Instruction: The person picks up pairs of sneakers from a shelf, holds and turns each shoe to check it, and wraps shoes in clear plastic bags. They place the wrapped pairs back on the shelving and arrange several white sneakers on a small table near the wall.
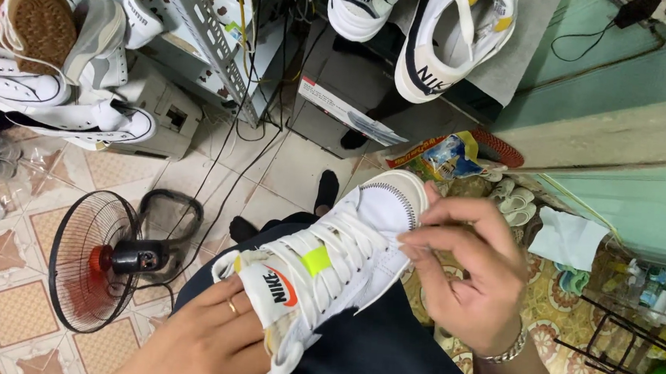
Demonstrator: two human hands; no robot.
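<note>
A white high-top sneaker [344, 251] with white laces, a neon-yellow lace tab and an orange-and-black tongue label lies across my lap, toe pointing away. My left hand [202, 343], with a ring on one finger, grips the sneaker at its tongue and collar end. My right hand [466, 261], a metal bracelet on its wrist, pinches the side of the sneaker near the toe cap, fingers closed on the upper's edge.
A small black floor fan [97, 267] stands on the tiled floor at left. Piles of sneakers [50, 54] lie at upper left; two more white sneakers [440, 37] rest on a grey cloth above. A black wire rack [621, 344] and bottles stand at right.
</note>
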